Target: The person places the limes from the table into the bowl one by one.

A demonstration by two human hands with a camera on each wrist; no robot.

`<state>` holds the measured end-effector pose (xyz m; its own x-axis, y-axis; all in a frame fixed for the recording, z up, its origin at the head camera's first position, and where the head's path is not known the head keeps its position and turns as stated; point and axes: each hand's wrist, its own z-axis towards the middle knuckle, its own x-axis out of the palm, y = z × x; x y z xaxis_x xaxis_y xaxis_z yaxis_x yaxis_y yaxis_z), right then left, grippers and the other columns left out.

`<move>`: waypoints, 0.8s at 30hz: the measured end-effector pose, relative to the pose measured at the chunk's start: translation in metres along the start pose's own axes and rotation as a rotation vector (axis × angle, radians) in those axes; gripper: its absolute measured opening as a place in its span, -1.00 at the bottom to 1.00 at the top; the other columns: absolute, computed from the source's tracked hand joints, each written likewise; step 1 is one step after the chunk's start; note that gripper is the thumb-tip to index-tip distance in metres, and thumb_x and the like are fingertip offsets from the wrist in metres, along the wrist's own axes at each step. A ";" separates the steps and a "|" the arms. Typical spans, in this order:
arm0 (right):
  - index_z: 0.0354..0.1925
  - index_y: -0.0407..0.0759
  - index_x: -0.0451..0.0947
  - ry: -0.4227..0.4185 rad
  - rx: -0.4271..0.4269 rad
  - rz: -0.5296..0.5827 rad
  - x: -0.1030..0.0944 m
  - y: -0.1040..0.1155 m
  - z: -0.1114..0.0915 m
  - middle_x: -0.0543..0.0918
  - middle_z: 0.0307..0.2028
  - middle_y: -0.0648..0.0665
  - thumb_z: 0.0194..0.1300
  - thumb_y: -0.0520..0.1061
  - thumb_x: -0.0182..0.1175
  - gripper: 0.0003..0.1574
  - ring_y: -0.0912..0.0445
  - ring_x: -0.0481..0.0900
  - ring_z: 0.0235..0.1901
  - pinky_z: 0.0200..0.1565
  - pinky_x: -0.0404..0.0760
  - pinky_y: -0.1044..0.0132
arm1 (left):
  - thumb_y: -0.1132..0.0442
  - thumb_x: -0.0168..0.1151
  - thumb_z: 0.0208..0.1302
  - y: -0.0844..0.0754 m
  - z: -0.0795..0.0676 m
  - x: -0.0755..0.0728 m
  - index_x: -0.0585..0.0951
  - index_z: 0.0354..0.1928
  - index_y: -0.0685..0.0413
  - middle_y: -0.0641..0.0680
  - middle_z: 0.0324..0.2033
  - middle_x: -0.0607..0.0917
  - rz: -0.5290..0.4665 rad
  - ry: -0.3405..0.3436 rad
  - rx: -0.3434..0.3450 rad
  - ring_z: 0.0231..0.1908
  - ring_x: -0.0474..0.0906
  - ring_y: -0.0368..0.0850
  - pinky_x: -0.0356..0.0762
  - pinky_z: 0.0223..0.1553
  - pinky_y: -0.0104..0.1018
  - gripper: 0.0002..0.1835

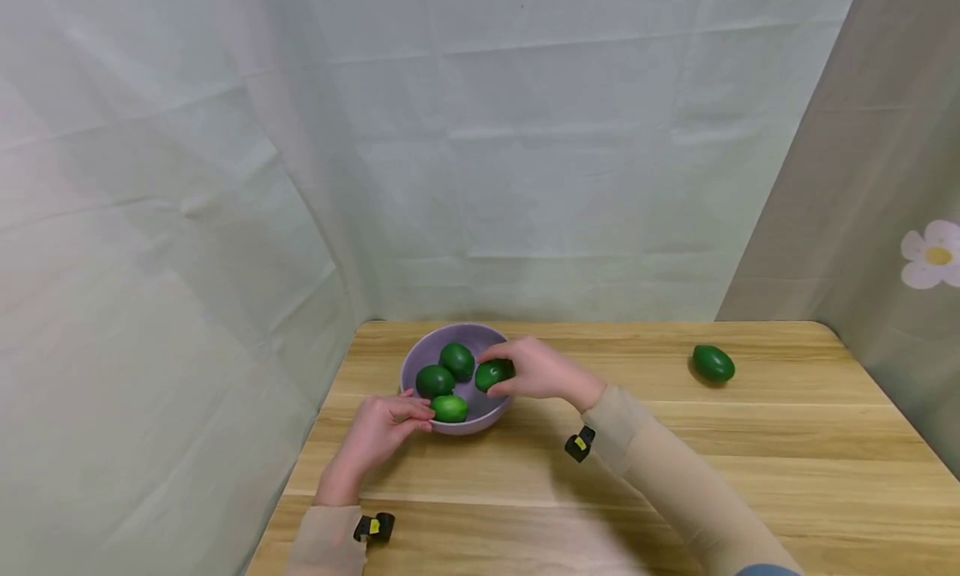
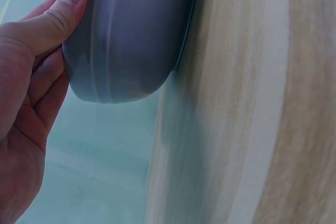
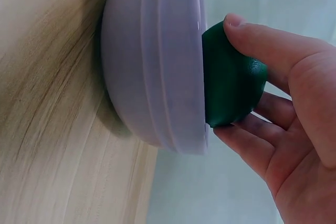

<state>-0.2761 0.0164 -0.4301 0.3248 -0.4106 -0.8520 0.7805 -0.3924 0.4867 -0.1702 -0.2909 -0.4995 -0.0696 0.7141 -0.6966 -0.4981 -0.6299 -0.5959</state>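
Note:
A round purple bowl (image 1: 491, 407) stands at the back left of the wooden table. Inside it lie two dark green limes (image 1: 435, 381) and a brighter green lime (image 1: 450, 408). My left hand (image 1: 384, 426) pinches the bowl's near-left rim, thumb on the outer wall and fingers over the edge. With thumb and fingers, my right hand (image 1: 542, 371) grips another dark green lime (image 3: 231, 77) at the bowl's right side. In the right wrist view this lime is partly hidden behind the rim.
One more dark green lime (image 1: 713, 365) lies by itself at the back right of the table (image 1: 750, 443). Pale cloth (image 1: 562, 184) hangs behind the table and along its left side.

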 end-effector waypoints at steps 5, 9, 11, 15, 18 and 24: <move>0.26 -0.19 0.69 0.048 -0.017 -0.022 0.002 -0.003 0.005 0.79 0.07 -0.05 0.33 -0.02 0.57 -0.39 0.18 0.69 -0.05 0.00 0.73 0.30 | 0.34 0.63 0.14 -0.001 0.000 0.000 0.90 -0.25 0.02 -0.13 -0.23 0.88 -0.009 0.010 -0.020 0.10 0.77 0.19 0.61 0.33 0.04 -0.87; 0.28 -0.19 0.69 0.095 -0.015 -0.045 0.004 -0.005 0.010 0.78 0.11 -0.05 0.34 0.01 0.56 -0.37 0.19 0.70 0.00 0.03 0.72 0.32 | 0.34 0.64 0.14 -0.001 0.000 0.001 0.90 -0.25 0.02 -0.12 -0.23 0.88 -0.011 0.011 -0.026 0.11 0.76 0.20 0.62 0.33 0.03 -0.86; 0.28 -0.17 0.70 0.116 -0.004 -0.057 0.006 -0.006 0.012 0.78 0.11 -0.03 0.35 0.03 0.56 -0.38 0.21 0.69 -0.01 0.03 0.72 0.33 | 0.34 0.64 0.14 -0.001 0.001 0.001 0.90 -0.25 0.03 -0.12 -0.23 0.88 -0.010 0.011 -0.024 0.10 0.77 0.19 0.62 0.33 0.03 -0.86; 0.28 -0.14 0.70 0.155 0.017 -0.079 0.009 -0.007 0.017 0.78 0.10 -0.02 0.35 0.06 0.56 -0.37 0.23 0.68 -0.02 0.05 0.71 0.33 | 0.34 0.64 0.13 -0.001 0.001 0.001 0.90 -0.25 0.03 -0.13 -0.23 0.88 -0.004 0.010 -0.019 0.10 0.77 0.17 0.62 0.33 0.03 -0.86; 0.26 -0.13 0.70 0.164 0.029 -0.087 0.010 -0.006 0.021 0.79 0.08 -0.01 0.32 0.06 0.58 -0.37 0.20 0.69 0.00 0.10 0.72 0.30 | 0.35 0.63 0.13 -0.001 0.001 0.000 0.90 -0.25 0.05 -0.12 -0.24 0.88 -0.001 0.008 -0.010 0.09 0.78 0.17 0.62 0.32 0.05 -0.86; 0.13 -0.08 0.73 0.176 0.043 -0.097 0.012 -0.003 0.024 0.78 0.05 0.01 0.25 0.06 0.63 -0.45 0.15 0.69 0.05 0.20 0.69 0.24 | 0.34 0.64 0.13 -0.001 0.000 0.001 0.90 -0.24 0.03 -0.13 -0.23 0.88 -0.005 0.004 0.002 0.08 0.78 0.21 0.63 0.31 0.06 -0.86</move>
<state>-0.2877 -0.0074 -0.4369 0.3405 -0.2203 -0.9141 0.7903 -0.4596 0.4052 -0.1703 -0.2896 -0.4996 -0.0638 0.7158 -0.6954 -0.4999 -0.6260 -0.5985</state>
